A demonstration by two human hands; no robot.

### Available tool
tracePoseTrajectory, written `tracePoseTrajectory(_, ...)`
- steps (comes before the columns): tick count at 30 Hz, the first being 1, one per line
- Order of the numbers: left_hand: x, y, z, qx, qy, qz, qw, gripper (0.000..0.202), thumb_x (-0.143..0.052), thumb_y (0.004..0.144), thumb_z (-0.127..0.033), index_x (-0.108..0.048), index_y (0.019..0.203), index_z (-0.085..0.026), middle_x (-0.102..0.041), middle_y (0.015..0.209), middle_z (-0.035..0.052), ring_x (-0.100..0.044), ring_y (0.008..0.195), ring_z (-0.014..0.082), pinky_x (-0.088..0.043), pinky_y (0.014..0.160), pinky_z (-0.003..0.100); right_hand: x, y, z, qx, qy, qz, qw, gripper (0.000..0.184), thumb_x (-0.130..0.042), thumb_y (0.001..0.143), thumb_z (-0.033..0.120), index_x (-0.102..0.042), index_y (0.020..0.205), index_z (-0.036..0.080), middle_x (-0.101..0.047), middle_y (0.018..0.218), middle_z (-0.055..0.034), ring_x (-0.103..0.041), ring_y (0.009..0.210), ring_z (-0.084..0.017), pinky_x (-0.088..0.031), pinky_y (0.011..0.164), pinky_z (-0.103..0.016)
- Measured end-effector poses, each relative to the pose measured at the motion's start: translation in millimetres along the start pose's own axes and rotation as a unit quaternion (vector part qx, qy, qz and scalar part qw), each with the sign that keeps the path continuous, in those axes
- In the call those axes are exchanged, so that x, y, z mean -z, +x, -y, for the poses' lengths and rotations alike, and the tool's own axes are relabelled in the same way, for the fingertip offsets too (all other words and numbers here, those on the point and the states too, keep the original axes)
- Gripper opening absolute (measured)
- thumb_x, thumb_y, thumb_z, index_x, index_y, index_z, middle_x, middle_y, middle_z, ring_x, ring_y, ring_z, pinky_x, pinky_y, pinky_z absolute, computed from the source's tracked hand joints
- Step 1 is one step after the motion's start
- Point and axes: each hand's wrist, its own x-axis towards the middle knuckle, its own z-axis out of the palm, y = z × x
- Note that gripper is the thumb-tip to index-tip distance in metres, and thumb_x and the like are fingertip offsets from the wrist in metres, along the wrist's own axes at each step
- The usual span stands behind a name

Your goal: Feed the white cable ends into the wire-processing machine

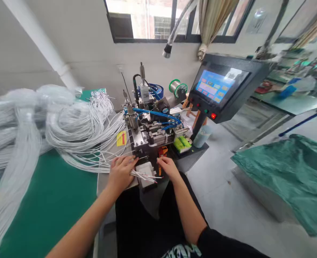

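My left hand [122,172] is closed over several thin white cables [107,165] in front of the bench machine [150,129]. One cable end pokes out past its fingertips toward the machine. Other cable ends [147,176], with reddish tips, come out from under the palm and lie across a small white box [145,168]. To the right of that box, my right hand [169,168] is closed in a pinch; what sits between its fingertips is too small to make out. Orange-handled pliers [163,151] lie just beyond it, partly covered by the hand.
Large bundles of white cables [75,123] cover the green table [67,200] at left. A control screen [214,86] stands at right on a post. Behind the machine is a wire spool [177,88]; a green sheet [287,175] covers a bin at right.
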Motion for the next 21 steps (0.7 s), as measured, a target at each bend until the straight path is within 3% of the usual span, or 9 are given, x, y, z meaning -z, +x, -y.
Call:
tracePoseTrajectory(3, -0.7, 3.6, -1.7, 0.021, 0.014, -0.020, 0.999, 0.029, -0.055, 0.085, -0.019, -0.069, 0.111, -0.020, -0.068, 0.118, 0.0071, -0.059, 0.104, 0.0278, -0.035, 0.093, 0.045, 8.2, -8.5, 13.8, 0.023, -0.008, -0.016, 1.000, 0.032, -0.061, 0.080, 0.047, -0.061, 0.067, 0.017, -0.055, 0.060, 0.0019, -0.050, 0.059, -0.012, -0.040, 0.058, -0.024)
tracePoseTrajectory(7, 0.5, 5.9, -2.3, -0.010, -0.019, -0.061, 0.998, 0.029, -0.053, 0.091, -0.022, -0.066, 0.116, -0.023, -0.069, 0.114, 0.0068, -0.061, 0.100, 0.0230, -0.036, 0.094, 0.041, 9.2, -24.4, 45.6, 0.059, -0.026, 0.003, 0.998, 0.027, -0.064, 0.080, 0.044, -0.065, 0.075, 0.017, -0.058, 0.065, 0.0007, -0.051, 0.059, -0.012, -0.041, 0.057, -0.024)
tracePoseTrajectory(12, 3.4, 6.7, -2.3, -0.070, -0.064, -0.088, 0.992, 0.037, -0.050, 0.094, -0.022, -0.056, 0.130, -0.024, -0.070, 0.106, 0.0058, -0.065, 0.092, 0.0168, -0.034, 0.098, 0.037, 2.9, -36.1, 83.0, 0.131, -0.061, 0.129, 0.981, 0.025, -0.071, 0.078, 0.038, -0.071, 0.094, 0.018, -0.064, 0.080, -0.0018, -0.046, 0.057, -0.009, -0.038, 0.053, -0.022)
tracePoseTrajectory(16, 1.0, 6.8, -0.7, -0.094, -0.050, -0.071, 0.992, 0.033, -0.047, 0.095, -0.020, -0.058, 0.126, -0.020, -0.069, 0.094, 0.0051, -0.064, 0.084, 0.0153, -0.038, 0.089, 0.034, -4.7, -30.9, 87.8, 0.163, -0.027, 0.206, 0.965, 0.027, -0.074, 0.077, 0.037, -0.073, 0.096, 0.018, -0.064, 0.081, -0.0027, -0.052, 0.062, -0.010, -0.041, 0.057, -0.022)
tracePoseTrajectory(21, -2.5, 6.7, -0.5, -0.091, -0.074, -0.057, 0.991, 0.033, -0.049, 0.095, -0.023, -0.057, 0.127, -0.019, -0.067, 0.095, 0.0057, -0.062, 0.087, 0.0156, -0.041, 0.085, 0.032, -16.8, -14.6, 71.9, 0.107, 0.054, 0.123, 0.985, 0.028, -0.074, 0.076, 0.040, -0.075, 0.092, 0.017, -0.068, 0.077, -0.0027, -0.055, 0.060, -0.011, -0.043, 0.056, -0.022)
